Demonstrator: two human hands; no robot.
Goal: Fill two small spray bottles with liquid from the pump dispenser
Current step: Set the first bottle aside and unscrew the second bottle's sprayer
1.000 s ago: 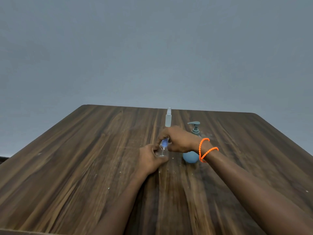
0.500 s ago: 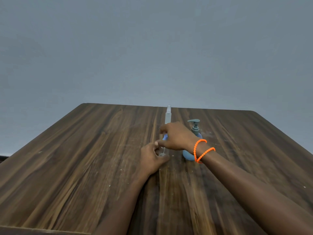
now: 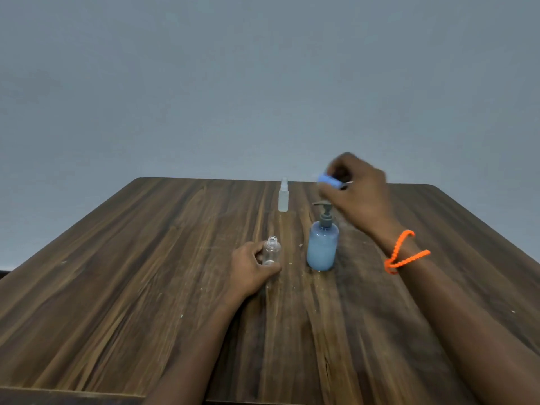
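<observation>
Left grip (image 3: 251,266) closes around the small clear bottle (image 3: 271,254) on the table (image 3: 117,287); right grip (image 3: 355,188) now lifts its blue cap (image 3: 328,180) away (neck open), so the dispenser (image 3: 321,248) beside can fill it.

A dark, streaky wood-grain counter (image 3: 146,273), matt and lightly speckled, carries a small clear plastic bottle (image 3: 271,254), glossy and uncapped; a frosted translucent plastic spray bottle (image 3: 283,198); and a smooth pale-blue plastic pump dispenser (image 3: 321,249) with a matt grey pump head.
</observation>
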